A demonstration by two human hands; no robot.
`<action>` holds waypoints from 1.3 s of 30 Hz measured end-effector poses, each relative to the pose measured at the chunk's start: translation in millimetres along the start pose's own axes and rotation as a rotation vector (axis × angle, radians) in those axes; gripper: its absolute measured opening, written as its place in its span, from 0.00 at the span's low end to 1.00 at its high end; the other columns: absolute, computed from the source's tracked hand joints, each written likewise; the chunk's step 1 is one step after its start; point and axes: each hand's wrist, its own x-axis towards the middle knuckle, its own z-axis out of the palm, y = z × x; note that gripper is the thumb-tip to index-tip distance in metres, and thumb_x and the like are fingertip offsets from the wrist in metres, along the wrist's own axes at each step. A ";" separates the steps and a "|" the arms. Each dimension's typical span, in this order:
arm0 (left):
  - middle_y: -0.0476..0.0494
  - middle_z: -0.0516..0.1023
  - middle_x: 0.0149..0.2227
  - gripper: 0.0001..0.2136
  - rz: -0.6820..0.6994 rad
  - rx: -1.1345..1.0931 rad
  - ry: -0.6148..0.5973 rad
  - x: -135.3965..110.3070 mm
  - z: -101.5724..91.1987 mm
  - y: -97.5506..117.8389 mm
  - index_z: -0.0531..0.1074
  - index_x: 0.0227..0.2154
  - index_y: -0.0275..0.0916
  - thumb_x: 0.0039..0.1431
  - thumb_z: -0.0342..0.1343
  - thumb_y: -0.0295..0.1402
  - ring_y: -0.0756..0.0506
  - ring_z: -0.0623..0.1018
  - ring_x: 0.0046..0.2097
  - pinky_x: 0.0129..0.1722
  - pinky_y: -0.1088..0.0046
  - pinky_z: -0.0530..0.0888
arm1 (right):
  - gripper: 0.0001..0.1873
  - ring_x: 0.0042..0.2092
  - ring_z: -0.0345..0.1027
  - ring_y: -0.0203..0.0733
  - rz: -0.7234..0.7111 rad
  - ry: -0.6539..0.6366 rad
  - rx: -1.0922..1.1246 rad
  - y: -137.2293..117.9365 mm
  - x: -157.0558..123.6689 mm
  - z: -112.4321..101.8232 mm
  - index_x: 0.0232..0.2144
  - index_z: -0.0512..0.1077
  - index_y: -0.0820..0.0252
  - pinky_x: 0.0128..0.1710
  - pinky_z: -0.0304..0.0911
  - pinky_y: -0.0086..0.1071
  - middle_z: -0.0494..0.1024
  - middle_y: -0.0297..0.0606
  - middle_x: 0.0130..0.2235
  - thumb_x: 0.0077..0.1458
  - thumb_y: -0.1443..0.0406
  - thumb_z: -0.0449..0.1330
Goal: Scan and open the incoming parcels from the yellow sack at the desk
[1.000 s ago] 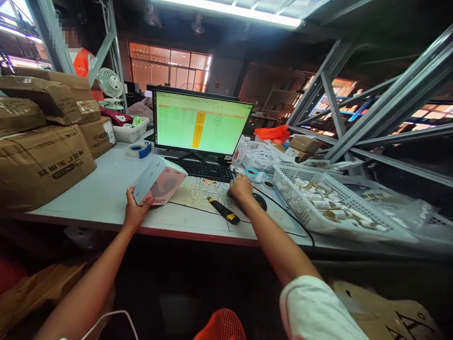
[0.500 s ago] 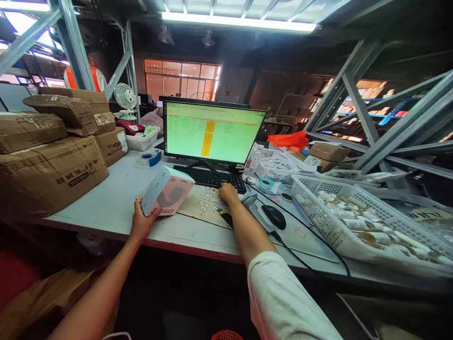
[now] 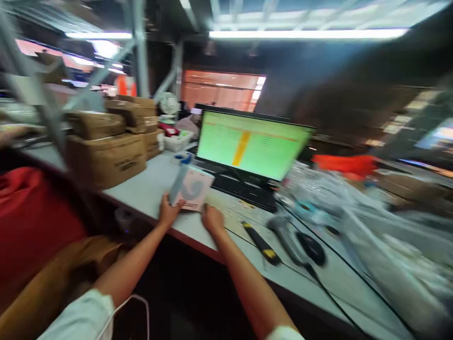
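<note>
My left hand [image 3: 167, 211] grips the near edge of a small pink and white box [image 3: 191, 189], which rests tilted on the white desk [image 3: 152, 179]. My right hand [image 3: 212, 219] sits just right of the box near the desk's front edge, close to the box; motion blur hides its fingers. A green spreadsheet fills the monitor [image 3: 253, 146] behind the box, with a black keyboard [image 3: 244, 191] under it.
Brown cartons [image 3: 106, 156] are stacked at the left of the desk. A black and yellow utility knife [image 3: 261, 242], a handheld scanner [image 3: 286, 231] and a black mouse [image 3: 311, 248] lie to the right. Blurred white baskets and plastic bags [image 3: 371, 236] fill the right side.
The view has swung to the left and is blurred. My right hand left the keyboard and came down beside the box. My left hand still holds the box.
</note>
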 end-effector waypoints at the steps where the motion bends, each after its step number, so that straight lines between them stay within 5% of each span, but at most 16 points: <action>1: 0.30 0.73 0.56 0.30 -0.002 -0.010 0.001 -3.3 1.5 3.5 0.65 0.53 0.38 0.50 0.70 0.42 0.34 0.73 0.59 0.61 0.54 0.68 | 0.21 0.52 0.76 0.55 -0.017 -0.001 -0.029 0.3 -5.3 -1.0 0.53 0.74 0.64 0.50 0.66 0.41 0.80 0.56 0.51 0.69 0.63 0.46; 4: 0.37 0.79 0.47 0.34 -0.010 -0.040 0.041 4.2 -1.5 6.6 0.71 0.46 0.40 0.35 0.79 0.38 0.37 0.79 0.50 0.50 0.63 0.75 | 0.27 0.50 0.77 0.63 -0.063 -0.011 -0.117 5.0 4.1 -2.9 0.56 0.72 0.69 0.46 0.69 0.47 0.79 0.64 0.49 0.69 0.61 0.41; 6: 0.39 0.79 0.44 0.35 -0.027 -0.097 -0.055 11.5 -16.9 4.6 0.72 0.46 0.39 0.33 0.80 0.39 0.40 0.79 0.46 0.45 0.66 0.75 | 0.27 0.51 0.77 0.64 -0.028 0.033 -0.113 5.2 16.9 0.7 0.56 0.74 0.63 0.46 0.69 0.48 0.80 0.61 0.49 0.68 0.58 0.42; 10: 0.47 0.76 0.37 0.40 -0.042 -0.208 -0.230 -3.6 -85.2 9.6 0.71 0.48 0.36 0.28 0.81 0.38 0.45 0.76 0.38 0.40 0.69 0.72 | 0.29 0.51 0.76 0.66 -0.048 0.053 -0.109 10.8 20.1 12.5 0.56 0.76 0.63 0.47 0.70 0.52 0.80 0.62 0.49 0.67 0.56 0.43; 13: 0.49 0.76 0.33 0.37 -0.015 -0.265 -0.201 -26.1 -179.4 27.5 0.74 0.43 0.33 0.23 0.81 0.33 0.46 0.76 0.36 0.39 0.71 0.72 | 0.31 0.51 0.76 0.68 -0.028 0.077 -0.076 16.3 18.4 16.8 0.58 0.75 0.63 0.47 0.71 0.54 0.80 0.63 0.49 0.66 0.55 0.44; 16: 0.45 0.78 0.34 0.30 0.014 -0.328 0.026 -59.5 -304.4 51.8 0.75 0.38 0.32 0.29 0.80 0.35 0.45 0.77 0.37 0.38 0.71 0.73 | 0.32 0.52 0.75 0.70 -0.019 0.082 -0.042 18.1 22.2 17.8 0.59 0.75 0.62 0.46 0.71 0.55 0.79 0.63 0.50 0.65 0.53 0.45; 20: 0.50 0.76 0.32 0.19 0.220 -0.462 0.659 -125.8 -461.0 71.6 0.68 0.37 0.38 0.58 0.64 0.48 0.50 0.77 0.37 0.37 0.77 0.74 | 0.34 0.54 0.74 0.71 -0.039 0.048 -0.039 17.5 24.6 16.1 0.59 0.75 0.61 0.48 0.70 0.55 0.79 0.63 0.51 0.65 0.51 0.44; 23: 0.50 0.76 0.35 0.16 0.279 -0.499 0.979 -169.0 -520.4 57.6 0.63 0.37 0.40 0.69 0.52 0.50 0.54 0.76 0.34 0.34 0.82 0.73 | 0.34 0.54 0.74 0.71 -0.027 0.056 -0.042 15.5 22.2 14.4 0.59 0.75 0.61 0.49 0.69 0.55 0.78 0.63 0.52 0.65 0.50 0.44; 25: 0.49 0.76 0.35 0.16 0.128 -0.449 1.062 -185.1 -523.8 31.7 0.62 0.38 0.40 0.69 0.52 0.49 0.54 0.76 0.31 0.33 0.80 0.74 | 0.33 0.54 0.73 0.71 -0.023 0.067 -0.044 13.1 20.1 13.8 0.59 0.76 0.62 0.49 0.69 0.55 0.78 0.64 0.51 0.65 0.50 0.45; 27: 0.47 0.77 0.36 0.16 -0.090 -0.373 1.018 -191.2 -504.2 -3.6 0.64 0.39 0.40 0.67 0.56 0.48 0.52 0.77 0.30 0.32 0.77 0.75 | 0.32 0.54 0.74 0.70 -0.022 0.075 -0.039 10.3 16.8 13.9 0.58 0.76 0.62 0.49 0.69 0.55 0.78 0.64 0.51 0.65 0.52 0.46; 34: 0.43 0.78 0.33 0.13 -0.661 -0.096 0.512 -188.4 -388.0 -129.5 0.71 0.36 0.34 0.60 0.66 0.39 0.49 0.77 0.30 0.33 0.72 0.75 | 0.27 0.49 0.74 0.65 -0.057 0.175 0.059 9.7 9.8 23.3 0.55 0.79 0.68 0.45 0.66 0.48 0.80 0.63 0.47 0.64 0.59 0.50; 39: 0.47 0.77 0.34 0.11 -0.925 0.263 0.258 -184.4 -347.9 -190.3 0.74 0.37 0.33 0.66 0.62 0.38 0.49 0.77 0.33 0.37 0.69 0.77 | 0.22 0.39 0.70 0.52 -0.051 0.264 0.082 16.2 19.2 33.3 0.52 0.81 0.64 0.40 0.58 0.40 0.82 0.56 0.41 0.62 0.61 0.54</action>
